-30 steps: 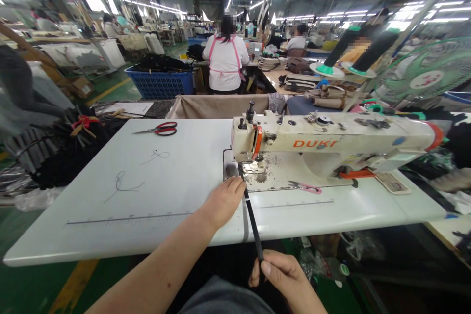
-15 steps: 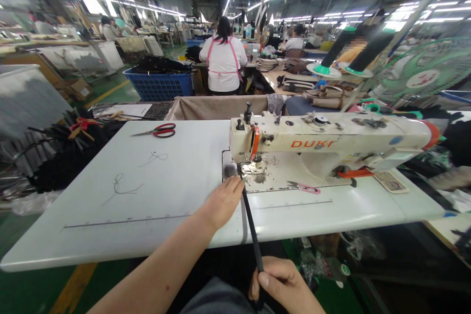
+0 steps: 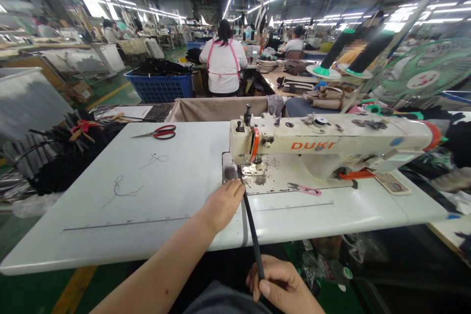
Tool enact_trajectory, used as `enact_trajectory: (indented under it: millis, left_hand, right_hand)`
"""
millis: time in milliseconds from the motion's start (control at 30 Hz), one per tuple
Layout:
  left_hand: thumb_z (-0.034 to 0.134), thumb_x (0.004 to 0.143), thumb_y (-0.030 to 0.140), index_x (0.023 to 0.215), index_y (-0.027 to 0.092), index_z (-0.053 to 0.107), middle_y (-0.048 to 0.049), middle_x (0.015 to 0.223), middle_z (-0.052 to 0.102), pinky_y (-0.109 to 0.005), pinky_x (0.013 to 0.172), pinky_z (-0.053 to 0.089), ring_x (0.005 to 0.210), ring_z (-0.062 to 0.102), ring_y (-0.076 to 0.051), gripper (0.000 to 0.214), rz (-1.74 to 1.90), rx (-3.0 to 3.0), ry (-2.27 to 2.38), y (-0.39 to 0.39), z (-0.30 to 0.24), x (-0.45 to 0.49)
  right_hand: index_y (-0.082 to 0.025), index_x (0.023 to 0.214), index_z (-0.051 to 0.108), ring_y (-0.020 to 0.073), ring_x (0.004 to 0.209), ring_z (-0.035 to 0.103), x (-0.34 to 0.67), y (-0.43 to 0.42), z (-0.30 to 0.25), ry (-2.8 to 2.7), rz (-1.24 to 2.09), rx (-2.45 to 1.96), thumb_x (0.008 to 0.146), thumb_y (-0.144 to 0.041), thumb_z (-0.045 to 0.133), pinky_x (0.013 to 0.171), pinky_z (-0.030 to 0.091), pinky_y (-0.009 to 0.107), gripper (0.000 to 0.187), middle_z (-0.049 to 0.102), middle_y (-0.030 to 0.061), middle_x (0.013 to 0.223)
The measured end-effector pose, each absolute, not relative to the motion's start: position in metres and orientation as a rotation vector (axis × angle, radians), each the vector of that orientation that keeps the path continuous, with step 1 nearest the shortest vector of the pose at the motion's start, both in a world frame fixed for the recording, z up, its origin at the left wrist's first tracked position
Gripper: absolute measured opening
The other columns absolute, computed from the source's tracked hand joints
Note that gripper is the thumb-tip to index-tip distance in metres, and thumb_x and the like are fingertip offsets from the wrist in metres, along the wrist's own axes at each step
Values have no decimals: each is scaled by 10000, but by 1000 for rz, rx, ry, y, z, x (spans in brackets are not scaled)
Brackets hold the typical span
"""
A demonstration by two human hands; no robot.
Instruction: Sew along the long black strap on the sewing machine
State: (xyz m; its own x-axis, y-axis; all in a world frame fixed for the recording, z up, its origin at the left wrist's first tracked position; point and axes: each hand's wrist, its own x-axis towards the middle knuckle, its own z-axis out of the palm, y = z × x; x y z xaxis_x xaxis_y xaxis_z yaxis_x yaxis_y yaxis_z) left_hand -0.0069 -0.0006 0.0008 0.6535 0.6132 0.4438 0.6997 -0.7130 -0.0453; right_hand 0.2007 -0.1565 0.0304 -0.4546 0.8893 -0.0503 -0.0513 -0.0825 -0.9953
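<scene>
A narrow black strap [image 3: 251,229] runs from the presser foot of the cream DUKI sewing machine [image 3: 324,144] back over the table's front edge. My left hand [image 3: 222,203] lies on the white table [image 3: 147,196], fingers together, pressing the strap's left side just in front of the needle plate. My right hand [image 3: 281,287] is below the table edge, thumb and fingers pinched on the strap's near end and holding it taut.
Red-handled scissors [image 3: 161,131] lie at the table's far left, loose thread bits [image 3: 121,189] in the middle, pink snips [image 3: 304,189] on the machine bed. Black strips [image 3: 62,149] are piled left. A green fan [image 3: 423,76] stands right. A person in a white shirt [image 3: 223,64] works behind.
The strap has fed slightly toward the machine; my right hand has shifted a little lower and nearer. My left hand stays by the presser foot.
</scene>
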Motion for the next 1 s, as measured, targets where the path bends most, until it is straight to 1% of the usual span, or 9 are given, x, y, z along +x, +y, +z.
enact_trajectory:
  millis: [100,200,267,333,400,467,733,833,1000]
  left_hand:
    - [472,1038,103,1110,139,629,-135,1219,683,-408,1148,490,1180,657,-244,176,-584,-2664,-1046,-1,6,-6]
    - [478,1036,102,1107,135,632,-137,1219,686,-406,1145,489,1177,655,-249,173,-592,-2644,-1040,-2,7,-5]
    - [487,1037,111,1143,123,628,-144,1237,683,-404,1136,497,1182,654,-252,176,-614,-2626,-1053,-3,7,-5]
    - [497,1031,105,1158,114,625,-147,1243,680,-401,1139,496,1191,652,-253,181,-613,-2628,-1068,-3,6,-5]
    - [498,1022,87,1142,118,628,-142,1232,682,-403,1147,490,1201,648,-253,180,-579,-2649,-1069,-3,6,-6]
    - [490,1020,78,1124,127,631,-138,1225,684,-413,1145,494,1209,645,-257,182,-543,-2665,-1065,-3,6,-6]
    - [462,1033,97,1168,136,625,-153,1232,685,-446,1122,514,1211,651,-261,215,-574,-2672,-1071,-2,3,-6]
    - [472,1033,106,1154,135,624,-155,1254,678,-425,1106,523,1213,650,-263,196,-578,-2657,-1067,-1,2,-7]
    - [477,1036,114,1133,136,620,-149,1254,673,-416,1125,502,1221,644,-259,175,-561,-2649,-1042,-1,0,-7]
  right_hand:
    - [-216,804,816,252,925,697,198,-153,37,-1464,1555,-994,911,-490,764,857,519,354,299,719,81,898]
    - [-223,904,829,260,961,702,195,-151,36,-1459,1487,-1093,932,-490,742,899,522,374,282,750,97,954]
    - [-220,1015,813,258,938,708,194,-151,32,-1359,1540,-1131,948,-532,710,870,540,378,335,781,107,976]
    - [-202,1059,782,232,826,699,192,-151,29,-1238,1620,-1139,937,-578,705,780,549,353,403,796,99,906]
    - [-182,1019,773,202,722,661,190,-151,28,-1196,1643,-1149,920,-594,719,707,525,324,427,786,80,810]
    - [-172,934,783,189,696,634,190,-152,29,-1235,1618,-1171,916,-582,728,692,501,312,414,768,68,759]
    - [-165,800,807,192,723,649,195,-158,36,-1384,1627,-1114,983,-542,652,708,484,304,447,736,67,770]
    - [-159,787,806,204,754,680,198,-160,33,-1368,1642,-1083,1000,-515,641,740,493,311,446,725,67,772]
    - [-158,794,803,208,756,683,200,-162,29,-1375,1645,-1069,1009,-503,633,745,500,315,441,724,69,774]
